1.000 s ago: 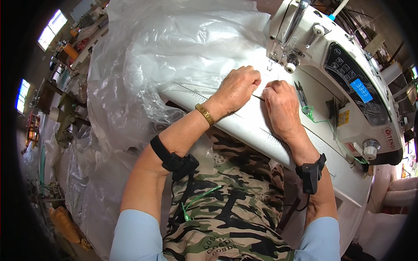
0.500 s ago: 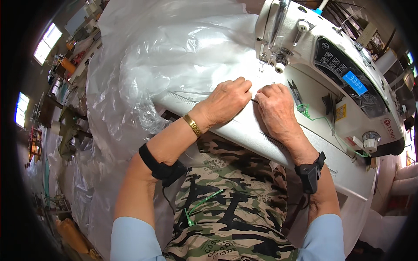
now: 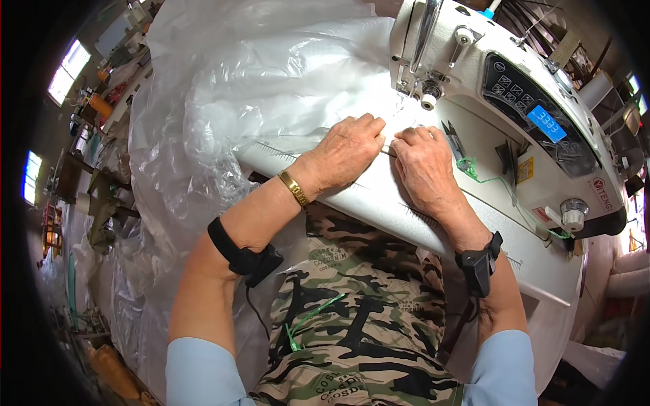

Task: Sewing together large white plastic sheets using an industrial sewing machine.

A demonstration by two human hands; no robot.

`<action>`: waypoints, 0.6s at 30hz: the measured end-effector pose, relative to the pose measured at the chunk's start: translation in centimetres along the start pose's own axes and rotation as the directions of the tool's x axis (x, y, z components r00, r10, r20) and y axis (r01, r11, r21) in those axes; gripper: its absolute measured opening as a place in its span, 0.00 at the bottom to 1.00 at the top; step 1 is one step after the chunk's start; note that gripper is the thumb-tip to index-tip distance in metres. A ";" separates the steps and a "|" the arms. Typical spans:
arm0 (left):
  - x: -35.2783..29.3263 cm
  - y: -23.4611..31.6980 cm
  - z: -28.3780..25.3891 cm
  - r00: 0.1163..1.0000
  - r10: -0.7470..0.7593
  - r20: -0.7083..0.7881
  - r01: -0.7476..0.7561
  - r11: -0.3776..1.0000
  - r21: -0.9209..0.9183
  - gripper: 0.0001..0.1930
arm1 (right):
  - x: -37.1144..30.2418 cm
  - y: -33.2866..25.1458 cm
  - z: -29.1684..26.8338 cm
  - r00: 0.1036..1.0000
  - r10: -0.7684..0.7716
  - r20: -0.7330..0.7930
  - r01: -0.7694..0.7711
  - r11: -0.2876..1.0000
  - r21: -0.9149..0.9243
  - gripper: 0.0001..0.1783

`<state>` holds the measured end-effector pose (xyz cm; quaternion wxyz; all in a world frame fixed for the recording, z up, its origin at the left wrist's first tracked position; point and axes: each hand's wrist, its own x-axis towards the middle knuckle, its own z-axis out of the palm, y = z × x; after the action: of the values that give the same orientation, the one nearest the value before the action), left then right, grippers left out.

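Note:
Both hands are close together on the pale sewing machine bed (image 3: 379, 193), just in front of the needle area. My left hand (image 3: 347, 152) has its fingers curled and pressed together, pointing at the lit spot. My right hand (image 3: 426, 169) is bent the same way, thumb and fingertips closed, a narrow gap from the left. What they pinch is hidden under the fingers and washed out by glare; a thin dark edge shows between them. Above the hands stands the white sewing machine head (image 3: 413, 47). Printed ruler marks run along the bed's front edge.
Clear plastic sheeting (image 3: 257, 74) spreads over the left and far side. Small thread snips (image 3: 455, 141) and green thread (image 3: 482, 179) lie right of my right hand. A control panel (image 3: 535, 115) with a blue display is on the machine arm. Camouflage cloth (image 3: 359, 304) covers my lap.
The machine and bed have shifted slightly left in the view. Both hands keep nearly the same closed pose in front of the needle area.

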<state>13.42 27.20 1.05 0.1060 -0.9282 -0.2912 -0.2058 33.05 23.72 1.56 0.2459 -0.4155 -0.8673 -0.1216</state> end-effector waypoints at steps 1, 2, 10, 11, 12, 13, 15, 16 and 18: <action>0.2 0.0 0.1 1.000 0.000 -0.002 0.000 1.000 -0.002 0.03 | -0.1 0.1 0.1 1.000 0.000 0.002 0.000 1.000 -0.001 0.07; 0.4 0.0 0.3 1.000 0.006 -0.014 -0.006 1.000 -0.001 0.03 | -0.2 0.3 0.1 1.000 0.006 -0.004 -0.007 1.000 -0.023 0.07; 0.6 -0.5 0.4 0.999 -0.023 0.026 0.022 1.000 0.016 0.04 | 0.0 0.2 -0.1 0.996 0.052 0.075 -0.047 0.996 -0.078 0.10; 0.7 -0.5 0.4 1.000 -0.024 0.015 0.024 1.000 0.011 0.04 | 0.0 0.3 -0.1 0.994 0.067 0.080 -0.061 0.995 -0.078 0.11; 0.8 -0.5 0.6 1.000 -0.025 0.000 0.025 1.000 0.003 0.04 | 0.0 0.3 0.0 0.993 0.082 0.088 -0.074 0.994 -0.082 0.12; 0.8 -0.6 0.7 1.000 -0.027 -0.004 0.027 1.000 -0.001 0.04 | -0.1 0.3 0.1 0.993 0.080 0.093 -0.072 0.994 -0.086 0.12; 0.9 -0.7 0.8 0.999 -0.051 0.012 0.051 0.999 -0.002 0.04 | -0.1 0.5 0.3 0.991 0.097 0.094 -0.089 0.992 -0.095 0.13; 1.0 -0.8 0.8 0.999 -0.054 0.006 0.054 0.999 -0.006 0.04 | -0.1 0.6 0.3 0.991 0.094 0.098 -0.084 0.991 -0.099 0.13; 1.2 -0.8 0.8 0.998 -0.057 0.033 0.057 0.998 -0.007 0.05 | 0.0 0.6 0.3 0.990 0.110 0.087 -0.104 0.992 -0.071 0.14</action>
<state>14.06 28.72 0.95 0.0916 -0.9232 -0.3186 -0.1946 33.44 24.23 1.29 0.1987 -0.4742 -0.8495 -0.1180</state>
